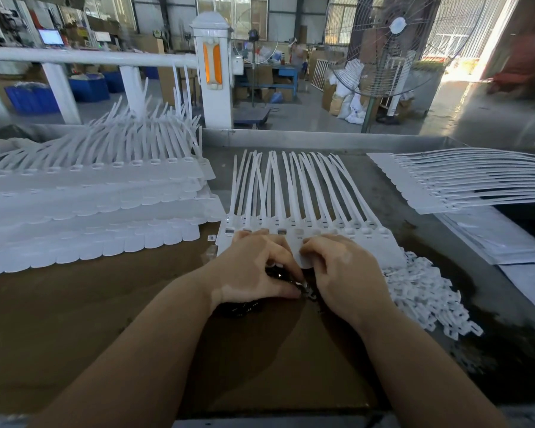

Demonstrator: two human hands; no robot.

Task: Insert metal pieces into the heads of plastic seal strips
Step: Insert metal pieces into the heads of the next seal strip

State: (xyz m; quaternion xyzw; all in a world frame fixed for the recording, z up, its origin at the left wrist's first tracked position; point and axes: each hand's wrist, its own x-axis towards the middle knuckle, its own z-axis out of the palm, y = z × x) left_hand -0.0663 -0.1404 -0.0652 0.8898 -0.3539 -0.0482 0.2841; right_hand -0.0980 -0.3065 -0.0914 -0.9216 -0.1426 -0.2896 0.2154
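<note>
- Your left hand [254, 267] curls its fingers over a dark heap of metal pieces [244, 305]; whether it pinches one is hidden.
- Your right hand [343, 273] has bent fingers resting on the near tab edge of the row of seal strips [306, 208]; grip unclear.
- Three leftward heads [281, 232] show metal inserts.
- Loose white plastic clips [426, 291] lie just right.
- Stacked strips [90, 193] sit far left.

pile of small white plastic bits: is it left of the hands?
No, the pile of small white pieces lies to the right of the right hand.
</note>
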